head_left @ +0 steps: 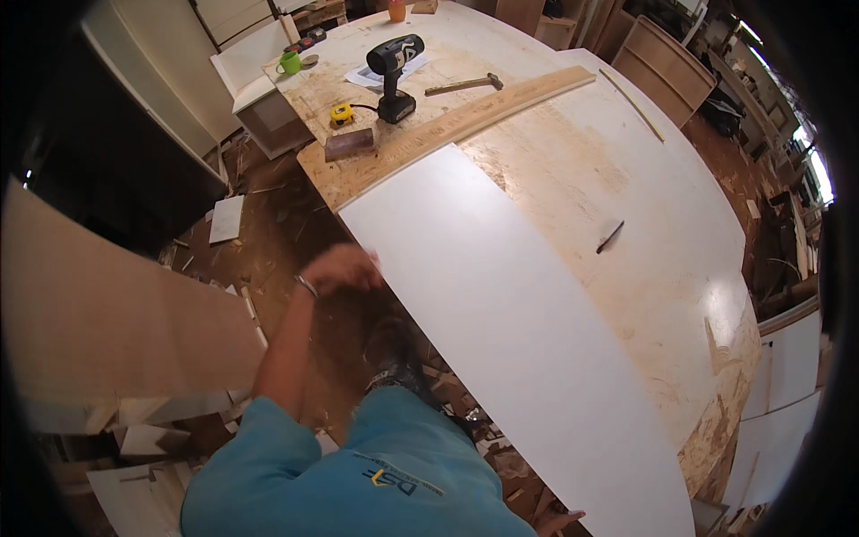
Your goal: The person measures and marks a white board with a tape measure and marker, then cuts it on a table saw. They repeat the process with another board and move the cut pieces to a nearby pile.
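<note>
Step in hand, as judged: handling and lining up the white panel (501,295) on the surface (667,304). Panel lies flat, long side running along the surface's near edge, far end at the plank (483,109); whether it's pressed tight there, can't tell. Shifting or squaring it would call for a steady hold at both ends of that long side, with the end kept even along the plank.

Left hand (343,268) is at the panel's left edge, toward the far end. It's blurred; fingers look loosely curled, nothing seen in it, and contact with the edge is unclear. Right hand (558,521) is at the same long edge, near end, a digit resting on the panel's rim; the rest is cut off or under, so can't tell how far it closes or whether it grips. The panel lies to the right of the left hand and stretches between both.

Beyond the plank: drill (394,82), hammer (461,86), tape measure (342,115), brown block (349,145). Pen (610,237) lies right of the panel, apart from it.
</note>
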